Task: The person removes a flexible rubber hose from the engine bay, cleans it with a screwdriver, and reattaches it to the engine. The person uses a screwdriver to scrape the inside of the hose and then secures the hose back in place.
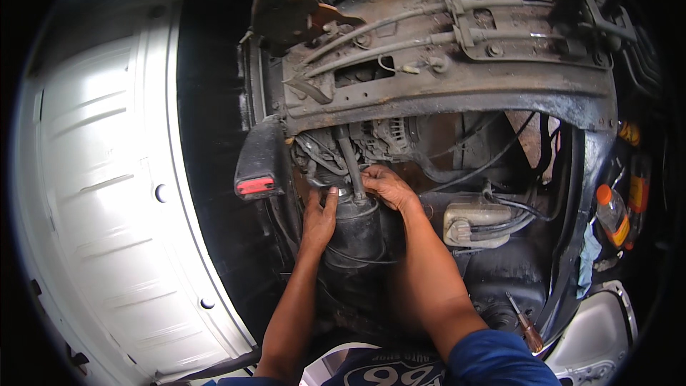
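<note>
A dark cylindrical canister (356,232) stands in the open bay, with a thick grey pipe (349,157) rising from its top. My left hand (319,220) is at the canister's upper left edge. Its thumb and fingers point upward and close around a small part beside a shiny metal piece; I cannot make out that part. Just right of the pipe, my right hand (386,186) is closed, its fingertips bent in behind the pipe. What they hold is hidden. Hoses and metal fittings (318,154) crowd the space just beyond both hands.
A rusty metal frame (443,93) with cables spans the far side. A seat-belt buckle (259,164) stands at the left. To the right are a pale plastic reservoir (457,225), a screwdriver (527,327) and an orange-capped bottle (611,214). A white panel (93,171) lies far left.
</note>
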A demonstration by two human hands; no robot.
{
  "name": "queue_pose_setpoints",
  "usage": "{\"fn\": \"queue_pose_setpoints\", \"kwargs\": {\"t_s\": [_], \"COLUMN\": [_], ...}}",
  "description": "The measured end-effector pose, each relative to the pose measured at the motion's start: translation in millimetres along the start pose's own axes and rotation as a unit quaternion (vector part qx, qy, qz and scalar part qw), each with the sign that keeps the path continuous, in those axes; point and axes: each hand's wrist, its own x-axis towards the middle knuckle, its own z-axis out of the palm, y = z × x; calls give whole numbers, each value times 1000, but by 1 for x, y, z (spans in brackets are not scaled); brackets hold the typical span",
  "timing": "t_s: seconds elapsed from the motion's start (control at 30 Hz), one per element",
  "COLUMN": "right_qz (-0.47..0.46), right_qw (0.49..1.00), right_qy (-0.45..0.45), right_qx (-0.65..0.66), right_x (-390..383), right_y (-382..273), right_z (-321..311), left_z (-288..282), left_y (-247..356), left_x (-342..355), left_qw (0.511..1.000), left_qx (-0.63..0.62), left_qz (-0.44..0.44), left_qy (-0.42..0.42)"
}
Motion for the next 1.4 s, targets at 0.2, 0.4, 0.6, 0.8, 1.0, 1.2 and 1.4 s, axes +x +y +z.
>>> {"fn": "queue_pose_setpoints", "kwargs": {"t_s": [0.2,0.4,0.6,0.8,1.0,1.2,1.4], "right_qz": [-10,-5,-20,-30,-25,-52,-143], "right_qw": [1000,1000,998,995,997,994,727], "right_qy": [0,-12,3,38,68,97,339], "right_qx": [29,8,-52,-83,-12,0,-580], "right_x": [13,9,0,2,-7,-13,-47], "right_y": [10,2,-8,-3,3,0,-43], "right_z": [5,4,12,12,17,17,68], "left_z": [8,13,15,11,17,44,50], "left_y": [16,4,-11,4,-6,-15,-16], "left_x": [27,47,49,44,55,69,71], "left_qw": [991,996,998,999,997,996,989], "left_qx": [-120,-75,-27,-22,-80,-52,-122], "left_qz": [-18,14,35,23,-18,10,-9], "left_qy": [61,45,50,40,-1,73,82]}}
